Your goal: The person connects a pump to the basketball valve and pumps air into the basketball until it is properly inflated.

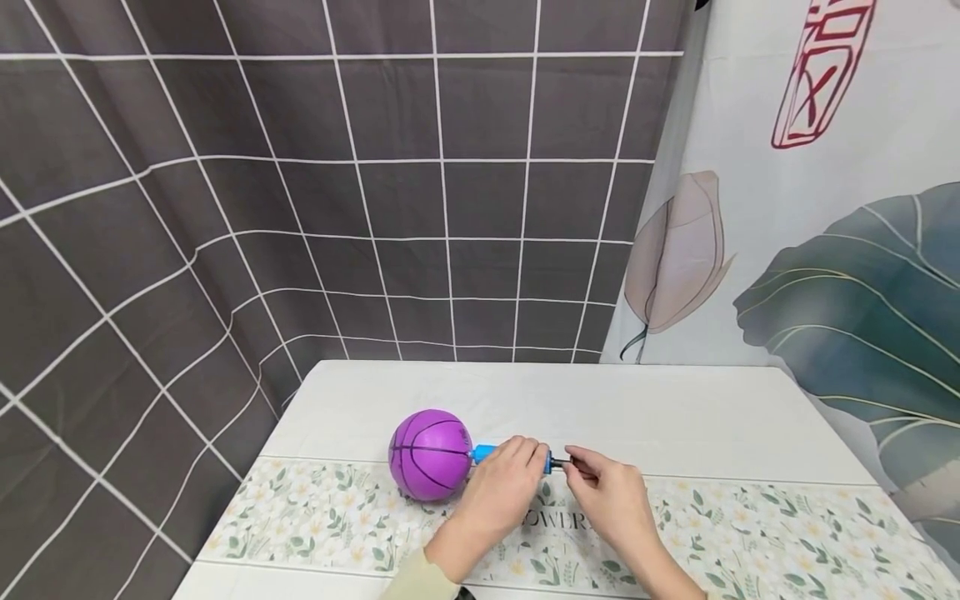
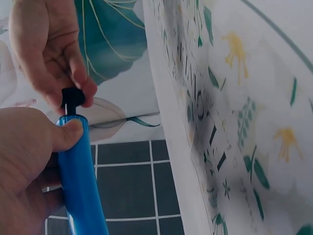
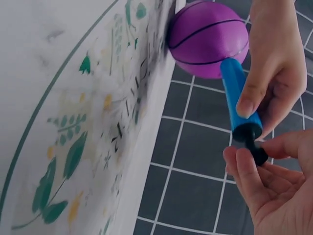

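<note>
A purple ball (image 1: 431, 455) with black basketball lines rests on the table. Joined to its right side in the head view is a blue hand pump (image 1: 484, 452), lying level. My left hand (image 1: 504, 487) grips the barrel, the thumb along it near the handle end, as the blue barrel (image 2: 80, 171) in the left wrist view shows. The fingers of my right hand (image 1: 611, 500) pinch the black pump handle (image 3: 258, 155). A short length of black rod shows between barrel and handle. The needle end of the pump is mostly hidden against the ball.
The white table (image 1: 675, 417) carries a floral printed band (image 1: 750, 525) with lettering partly covered by my hands. Behind it hangs a dark grid-patterned cloth (image 1: 480, 200). A white curtain (image 1: 757, 250) with leaf and flower prints hangs at the right.
</note>
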Tool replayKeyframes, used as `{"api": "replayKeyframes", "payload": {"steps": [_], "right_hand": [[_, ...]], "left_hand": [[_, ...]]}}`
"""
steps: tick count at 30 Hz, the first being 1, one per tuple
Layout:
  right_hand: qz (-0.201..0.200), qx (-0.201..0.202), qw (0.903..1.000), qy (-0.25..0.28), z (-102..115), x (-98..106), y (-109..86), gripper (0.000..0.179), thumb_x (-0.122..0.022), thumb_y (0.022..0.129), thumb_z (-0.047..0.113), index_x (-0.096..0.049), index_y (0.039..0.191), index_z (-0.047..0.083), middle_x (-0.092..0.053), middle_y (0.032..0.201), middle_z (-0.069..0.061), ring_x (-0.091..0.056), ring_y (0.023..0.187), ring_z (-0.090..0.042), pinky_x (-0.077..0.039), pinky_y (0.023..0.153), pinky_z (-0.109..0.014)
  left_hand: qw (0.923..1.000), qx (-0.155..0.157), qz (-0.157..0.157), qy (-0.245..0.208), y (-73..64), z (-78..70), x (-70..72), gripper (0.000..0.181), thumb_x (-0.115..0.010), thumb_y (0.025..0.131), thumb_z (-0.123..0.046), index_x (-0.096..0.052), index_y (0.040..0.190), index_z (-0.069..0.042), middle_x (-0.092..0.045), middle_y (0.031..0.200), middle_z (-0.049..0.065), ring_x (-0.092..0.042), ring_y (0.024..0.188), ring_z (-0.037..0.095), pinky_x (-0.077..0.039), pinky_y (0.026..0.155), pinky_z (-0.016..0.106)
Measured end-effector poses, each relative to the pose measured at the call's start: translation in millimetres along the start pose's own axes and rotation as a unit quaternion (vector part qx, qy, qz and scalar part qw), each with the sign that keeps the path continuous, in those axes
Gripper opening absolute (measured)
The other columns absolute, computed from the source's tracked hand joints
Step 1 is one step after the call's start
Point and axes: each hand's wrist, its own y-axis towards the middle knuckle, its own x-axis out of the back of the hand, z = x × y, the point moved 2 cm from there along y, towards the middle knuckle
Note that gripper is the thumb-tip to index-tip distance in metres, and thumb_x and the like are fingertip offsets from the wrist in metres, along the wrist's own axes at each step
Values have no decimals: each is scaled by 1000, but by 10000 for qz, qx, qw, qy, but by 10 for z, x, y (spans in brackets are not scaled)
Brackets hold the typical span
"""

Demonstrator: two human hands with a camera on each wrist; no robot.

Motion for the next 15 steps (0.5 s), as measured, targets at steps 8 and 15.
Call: {"api": "replayKeyframes", "payload": {"steps": [8,15], "right_hand": [[214,-302,9991,228,-121,134,-7,25,-72,89,7,-75,114,3,-78,94,-8,-74,76,-13,-60,67,-21],[-23,-453,9990,-59,-309,378,-3,26,-69,88,5,-75,114,1,-77,92,-11,-75,75,-17,-59,64,-20]], "left_hand": [[9994,94,88,-320,-32,91,-18,39,-76,90,-23,-64,125,-13,-66,116,-4,-61,109,11,-50,103,23],[9987,304,151,-381,-81,206,-24,32,-66,97,-25,-63,127,-13,-66,117,-3,-61,111,12,-49,105,26]]}}
